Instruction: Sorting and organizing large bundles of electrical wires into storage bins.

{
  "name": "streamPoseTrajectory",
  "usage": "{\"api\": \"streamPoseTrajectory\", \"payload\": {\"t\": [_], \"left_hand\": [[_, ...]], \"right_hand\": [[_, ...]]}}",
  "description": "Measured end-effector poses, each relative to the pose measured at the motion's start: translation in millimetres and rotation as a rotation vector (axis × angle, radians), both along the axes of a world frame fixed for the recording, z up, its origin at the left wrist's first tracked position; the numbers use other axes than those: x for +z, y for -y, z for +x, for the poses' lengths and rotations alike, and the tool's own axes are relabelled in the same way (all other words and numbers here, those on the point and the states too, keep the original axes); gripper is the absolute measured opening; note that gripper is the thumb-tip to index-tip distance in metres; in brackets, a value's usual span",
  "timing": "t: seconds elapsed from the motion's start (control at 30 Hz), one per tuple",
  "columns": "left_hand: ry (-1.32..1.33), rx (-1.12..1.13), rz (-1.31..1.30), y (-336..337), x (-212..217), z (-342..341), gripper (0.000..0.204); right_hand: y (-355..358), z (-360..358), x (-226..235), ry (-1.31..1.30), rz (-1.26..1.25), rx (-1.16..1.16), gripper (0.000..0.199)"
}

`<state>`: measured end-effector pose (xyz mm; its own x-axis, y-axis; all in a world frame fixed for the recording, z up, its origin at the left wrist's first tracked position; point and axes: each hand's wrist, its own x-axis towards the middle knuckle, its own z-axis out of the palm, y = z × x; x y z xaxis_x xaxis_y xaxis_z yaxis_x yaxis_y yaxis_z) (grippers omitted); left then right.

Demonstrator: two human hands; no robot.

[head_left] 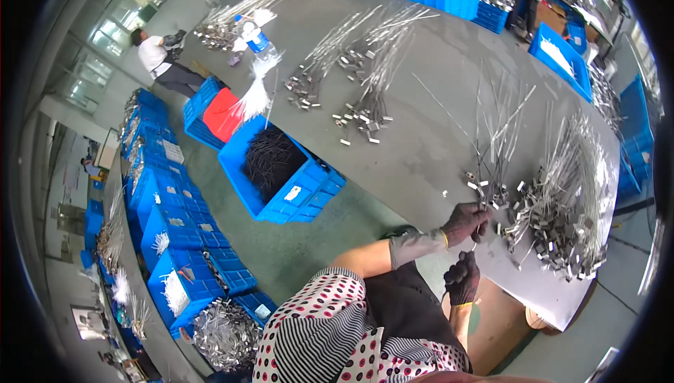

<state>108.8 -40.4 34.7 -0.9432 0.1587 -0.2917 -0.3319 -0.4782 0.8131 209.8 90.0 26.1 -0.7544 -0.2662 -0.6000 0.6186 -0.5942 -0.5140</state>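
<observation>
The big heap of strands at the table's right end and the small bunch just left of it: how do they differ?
The big heap is far bulkier; the small bunch has fewer strands. The heap is densely packed, while the bunch fans out loosely, with table showing between strands. Both have thin strands with small dark and pale end pieces.

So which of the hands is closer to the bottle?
Left. The left hand is over the table, far to the lower right of the bottle; the right hand is even lower, so farther away.
</observation>
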Motion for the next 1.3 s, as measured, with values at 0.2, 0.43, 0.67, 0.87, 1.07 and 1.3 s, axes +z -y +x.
{"api": "streamPoseTrajectory", "payload": {"t": [0.2,0.43,0.67,0.87,1.07,1.3], "left_hand": [[0.071,0.023,0.046,13.3,5.0,-23.9,0.035],[-0.115,-0.085,-0.341,4.1,-43.5,-40.8,0.031],[-0.047,-0.043,-0.518,-14.9,-33.5,-52.9,0.031],[-0.182,-0.042,-0.107,-11.8,-22.6,-70.9,0.024],[-0.059,-0.095,-0.089,45.6,-18.5,-98.7,0.019],[0.053,-0.198,-0.174,18.3,-24.4,-97.7,0.022]], "right_hand": [[-10.6,27.6,-13.1,-0.056,0.433,0.127,0.046],[-28.9,-4.7,-32.2,-0.007,0.344,-0.026,0.069],[-1.7,-94.4,13.6,-0.172,0.519,-0.114,0.070],[-4.8,-112.1,8.4,-0.023,0.443,-0.031,0.048],[6.7,-120.7,7.3,0.124,0.275,0.054,0.036],[-13.3,-123.7,-11.5,0.163,0.098,0.001,0.077]]}}
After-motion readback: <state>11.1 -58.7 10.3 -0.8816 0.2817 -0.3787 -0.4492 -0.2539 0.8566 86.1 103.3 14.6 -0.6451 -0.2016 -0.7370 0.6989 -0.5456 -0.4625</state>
